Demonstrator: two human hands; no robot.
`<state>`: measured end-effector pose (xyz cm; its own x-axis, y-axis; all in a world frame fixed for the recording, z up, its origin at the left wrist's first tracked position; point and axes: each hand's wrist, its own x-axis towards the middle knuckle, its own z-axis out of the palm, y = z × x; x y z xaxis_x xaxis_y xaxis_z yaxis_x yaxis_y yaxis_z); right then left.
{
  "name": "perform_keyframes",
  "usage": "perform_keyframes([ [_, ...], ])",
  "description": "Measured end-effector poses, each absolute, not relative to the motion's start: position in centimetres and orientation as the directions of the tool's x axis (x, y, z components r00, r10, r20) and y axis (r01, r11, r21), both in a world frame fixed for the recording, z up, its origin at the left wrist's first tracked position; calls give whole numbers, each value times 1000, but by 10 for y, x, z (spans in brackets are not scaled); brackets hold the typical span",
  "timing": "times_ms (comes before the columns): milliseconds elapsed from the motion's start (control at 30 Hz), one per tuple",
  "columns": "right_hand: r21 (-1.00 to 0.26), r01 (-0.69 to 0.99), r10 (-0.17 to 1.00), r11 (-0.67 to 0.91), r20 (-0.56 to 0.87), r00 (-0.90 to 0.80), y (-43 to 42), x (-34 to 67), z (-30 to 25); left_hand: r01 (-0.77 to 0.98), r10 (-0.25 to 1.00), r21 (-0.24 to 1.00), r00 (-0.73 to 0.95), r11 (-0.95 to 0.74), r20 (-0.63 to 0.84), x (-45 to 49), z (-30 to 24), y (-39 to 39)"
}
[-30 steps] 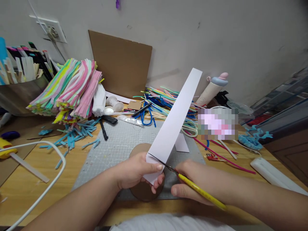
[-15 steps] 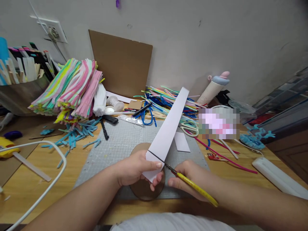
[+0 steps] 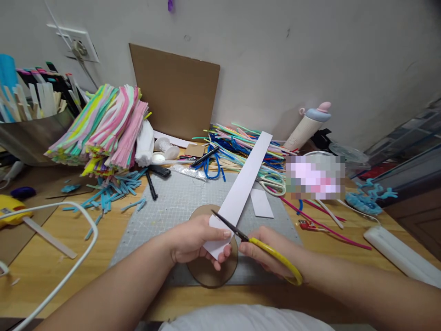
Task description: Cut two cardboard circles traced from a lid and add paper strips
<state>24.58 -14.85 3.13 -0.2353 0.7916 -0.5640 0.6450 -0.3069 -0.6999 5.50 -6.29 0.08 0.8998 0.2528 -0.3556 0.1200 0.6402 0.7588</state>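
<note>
My left hand pinches the near end of a long white paper strip, thumb on top and fingers underneath. The strip slants up and away to the right. My right hand is closed round the yellow handles of a pair of scissors, whose dark blades lie across the strip just beyond my left thumb. Under my left hand a round brown cardboard disc rests on the grey cutting mat. A short white paper piece lies on the mat to the right.
Pipe cleaner bundles stand at the left, above scattered blue pieces. White-handled scissors and loose pipe cleaners lie behind the strip. A white cable loops at the left; a bottle leans against the wall.
The scissors have rolled in my right hand, so the yellow handle loop shows wider. The strip's far end has dipped slightly, and the view has shifted a little.
</note>
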Motion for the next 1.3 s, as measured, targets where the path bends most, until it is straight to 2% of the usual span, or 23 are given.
perform_keyframes([
  [100,-683,606,763,-407,-619,-186,-143,256,38,118,306,777,875,618,-376,53,8,-61],
  [200,-647,684,844,-336,-530,-87,-131,280,46,47,461,808,801,587,-381,52,15,-56],
  [233,-568,782,910,-256,-415,-4,-127,290,47,17,521,817,762,577,-384,52,17,-54],
  [267,-433,879,950,-199,-306,64,-123,300,46,-12,575,822,720,569,-389,52,18,-53],
  [300,-274,944,969,-185,-214,128,-120,310,43,-36,619,824,679,565,-395,53,18,-51],
  [333,-195,960,971,-201,-169,169,-117,318,38,-55,650,823,644,565,-403,53,18,-50],
  [400,-119,963,965,-240,-132,224,-115,329,27,-77,681,814,595,576,-426,54,17,-49],
  [500,-85,957,961,-277,-41,274,-117,323,17,-69,688,800,558,596,-464,56,14,-49],
  [567,-105,972,974,-212,54,218,-120,307,16,-60,695,800,537,597,-478,56,15,-49],
  [600,-147,984,987,-100,111,117,-121,296,17,-59,701,802,527,594,-480,56,15,-49],
  [667,-238,955,982,177,113,-153,-120,276,18,-61,712,808,514,586,-478,55,17,-48],
  [733,-259,926,961,275,89,-261,-114,262,15,-70,724,814,504,577,-470,55,18,-46],
  [967,-271,937,973,221,122,-194,-83,261,-9,-126,734,794,487,594,-472,55,13,-45],
  [1067,-308,892,943,331,72,-325,-85,265,-8,-153,736,779,475,608,-482,56,12,-45],
  [1167,-377,795,863,475,19,-506,-91,267,-5,-166,747,776,449,608,-490,56,12,-43],
  [1233,-398,765,844,507,47,-535,-91,268,-6,-169,755,777,428,607,-496,57,12,-42],
  [1300,-405,775,869,484,120,-480,-87,270,-10,-167,759,777,412,606,-504,58,11,-41],
])
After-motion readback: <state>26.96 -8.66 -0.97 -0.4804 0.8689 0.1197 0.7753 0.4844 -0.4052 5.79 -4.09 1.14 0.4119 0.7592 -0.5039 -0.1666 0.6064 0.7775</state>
